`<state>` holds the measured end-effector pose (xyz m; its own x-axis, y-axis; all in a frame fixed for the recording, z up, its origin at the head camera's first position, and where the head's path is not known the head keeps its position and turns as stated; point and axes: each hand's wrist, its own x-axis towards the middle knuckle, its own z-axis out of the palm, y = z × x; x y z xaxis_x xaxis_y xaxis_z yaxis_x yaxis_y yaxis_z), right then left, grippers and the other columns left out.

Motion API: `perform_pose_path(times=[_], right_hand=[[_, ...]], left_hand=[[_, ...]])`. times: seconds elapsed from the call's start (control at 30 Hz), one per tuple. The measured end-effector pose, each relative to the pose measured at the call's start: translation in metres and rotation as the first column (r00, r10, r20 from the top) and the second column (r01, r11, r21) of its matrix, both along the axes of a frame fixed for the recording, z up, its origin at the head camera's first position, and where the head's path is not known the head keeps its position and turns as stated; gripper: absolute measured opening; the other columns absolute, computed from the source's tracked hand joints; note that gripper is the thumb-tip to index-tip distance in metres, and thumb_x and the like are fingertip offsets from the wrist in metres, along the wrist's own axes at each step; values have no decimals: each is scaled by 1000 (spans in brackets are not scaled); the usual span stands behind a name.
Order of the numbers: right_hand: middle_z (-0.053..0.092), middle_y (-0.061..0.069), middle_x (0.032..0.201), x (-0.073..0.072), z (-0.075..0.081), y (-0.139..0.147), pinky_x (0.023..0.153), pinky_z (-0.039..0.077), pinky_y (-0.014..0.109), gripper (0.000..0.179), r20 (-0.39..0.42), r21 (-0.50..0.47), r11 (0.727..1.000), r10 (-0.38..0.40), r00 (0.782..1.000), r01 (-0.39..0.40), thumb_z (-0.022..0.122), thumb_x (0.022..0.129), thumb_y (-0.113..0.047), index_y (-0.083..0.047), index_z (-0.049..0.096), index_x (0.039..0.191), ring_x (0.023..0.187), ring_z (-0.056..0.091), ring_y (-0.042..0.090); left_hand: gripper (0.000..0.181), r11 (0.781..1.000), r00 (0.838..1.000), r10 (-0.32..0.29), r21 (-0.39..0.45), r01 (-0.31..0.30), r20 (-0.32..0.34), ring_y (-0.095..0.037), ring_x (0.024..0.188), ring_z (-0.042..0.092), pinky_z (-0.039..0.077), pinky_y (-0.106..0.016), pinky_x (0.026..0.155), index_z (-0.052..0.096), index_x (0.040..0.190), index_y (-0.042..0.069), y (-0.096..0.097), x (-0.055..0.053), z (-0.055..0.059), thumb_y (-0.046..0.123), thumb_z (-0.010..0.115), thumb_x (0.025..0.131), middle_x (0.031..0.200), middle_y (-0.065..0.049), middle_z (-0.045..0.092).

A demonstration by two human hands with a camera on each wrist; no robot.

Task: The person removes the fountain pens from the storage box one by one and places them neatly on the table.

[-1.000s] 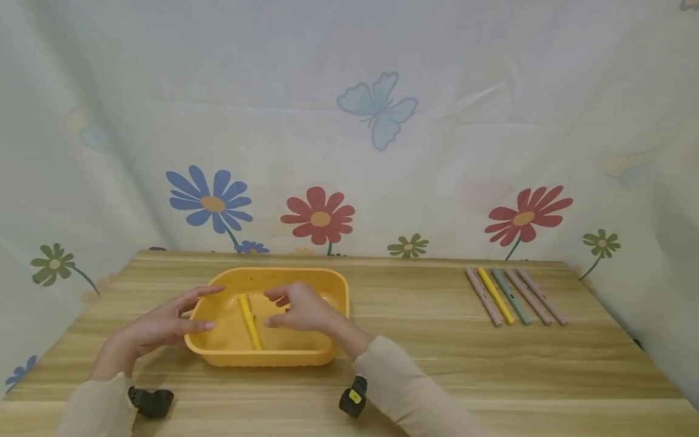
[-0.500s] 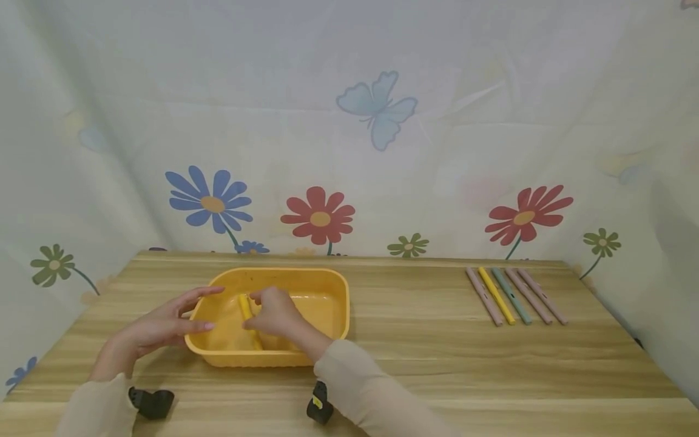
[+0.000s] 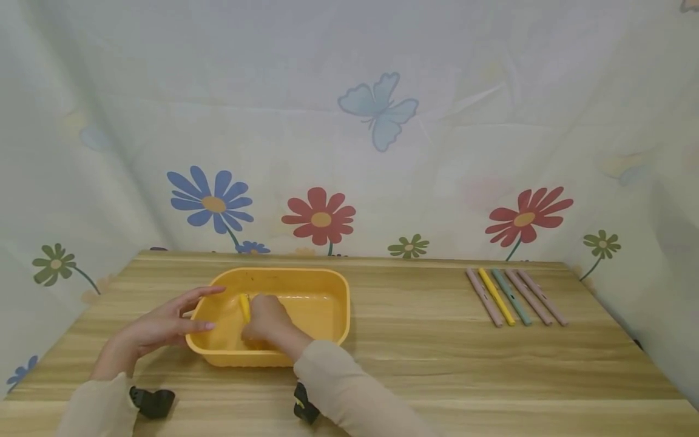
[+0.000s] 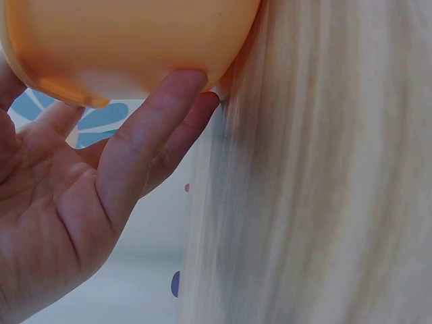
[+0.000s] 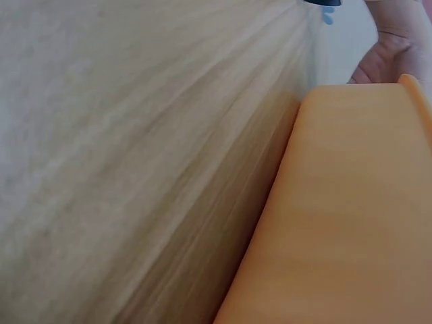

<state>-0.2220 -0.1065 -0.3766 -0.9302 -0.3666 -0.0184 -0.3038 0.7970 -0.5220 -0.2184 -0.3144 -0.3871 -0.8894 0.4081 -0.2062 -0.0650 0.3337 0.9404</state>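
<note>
A yellow plastic basin [image 3: 246,359] stands on the left half of the table. My left hand [image 3: 153,325] holds its left end, thumb and forefinger reaching over the rim and other fingers against the outer wall [image 4: 135,47], as the left wrist view shows. Inside the basin lies a yellow pen [image 3: 244,306], tilted, its far end showing. My right hand [image 3: 267,321] reaches in over the front rim and grips the pen, hiding its lower part. From the right wrist, only the basin's outer side [image 5: 337,202] and part of the left hand [image 5: 391,50] appear.
Several pens lie side by side at the back right of the wooden table [image 3: 437,376]: mauve pens [image 3: 484,297], a yellow one [image 3: 496,296] and a green one [image 3: 511,296]. A flower-patterned curtain [image 3: 273,121] hangs behind the table.
My right hand has moved left inside the basin, from beside the yellow pen onto it, and its fingers have closed round the pen. The left hand and basin have stayed put.
</note>
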Motion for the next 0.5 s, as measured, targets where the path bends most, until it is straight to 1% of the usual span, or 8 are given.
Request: perform_pose_path(times=[0.13, 0.27, 0.4, 0.5], right_hand=[[42, 0, 61, 0, 3, -4, 44, 32, 19, 19, -16, 129, 992, -11, 1000, 13, 69, 64, -8, -9, 51, 61, 60, 39, 12], [47, -1, 68, 1, 4, -8, 50, 36, 19, 15, -10, 174, 984, -39, 999, 40, 69, 65, -10, -10, 55, 64, 68, 42, 12], [47, -1, 61, 2, 3, -9, 44, 35, 19, 17, -14, 174, 983, -52, 999, 53, 70, 66, -10, -10, 54, 62, 58, 44, 12], [45, -1, 54, 2, 1, -7, 38, 33, 20, 18, 14, 130, 989, -67, 998, 64, 69, 66, -9, -10, 52, 61, 47, 44, 12]], left_hand=[[71, 1000, 1000, 1, -6, -1, -3, -32, 107, 51, 52, -47, 78, 22, 142, 10, 0, 0, 0, 13, 64, 85, 145, -33, -4], [72, 1000, 1000, -1, -4, 1, -3, -33, 107, 51, 52, -47, 78, 21, 142, 9, 0, 0, 0, 13, 64, 85, 144, -33, -5], [71, 1000, 1000, -2, 5, 2, -1, -32, 106, 52, 52, -47, 78, 21, 142, 9, 0, 0, 0, 12, 64, 84, 144, -33, -5], [72, 1000, 1000, -1, 3, 1, -1, -31, 106, 52, 52, -47, 78, 22, 142, 9, 0, 0, 0, 12, 64, 84, 144, -33, -5]])
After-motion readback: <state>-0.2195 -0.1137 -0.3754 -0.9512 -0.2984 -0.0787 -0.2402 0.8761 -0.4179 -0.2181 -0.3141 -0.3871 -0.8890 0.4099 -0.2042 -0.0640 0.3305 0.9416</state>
